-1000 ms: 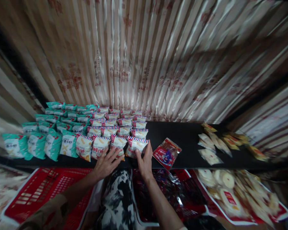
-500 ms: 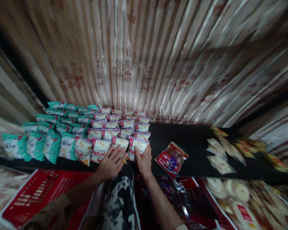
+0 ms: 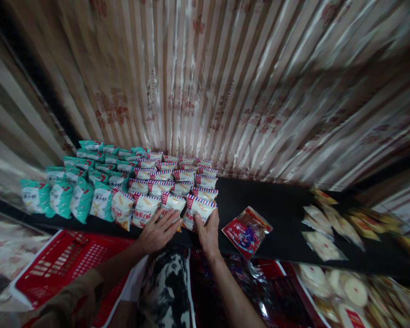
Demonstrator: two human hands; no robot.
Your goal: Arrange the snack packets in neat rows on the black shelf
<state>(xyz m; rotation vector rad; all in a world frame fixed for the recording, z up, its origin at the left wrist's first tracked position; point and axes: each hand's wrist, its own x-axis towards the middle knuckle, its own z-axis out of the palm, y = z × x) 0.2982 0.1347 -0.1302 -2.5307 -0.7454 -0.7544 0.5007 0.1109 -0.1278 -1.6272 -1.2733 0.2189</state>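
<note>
Our right hand (image 3: 208,231) grips a bag (image 3: 194,210) at its right; our left hand (image 3: 158,232), fingers extended, touches the next bag (image 3: 172,202).

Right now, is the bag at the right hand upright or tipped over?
Upright: the white bag stands on the black shelf, striped edge uppermost, the right hand against its side.

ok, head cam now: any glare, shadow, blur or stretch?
Head view: bright streaks on the curtain, darker band at its upper right; head view, right side: yellow packets soft and stretched; head view, centre: small print on the white bags unreadable.
</note>
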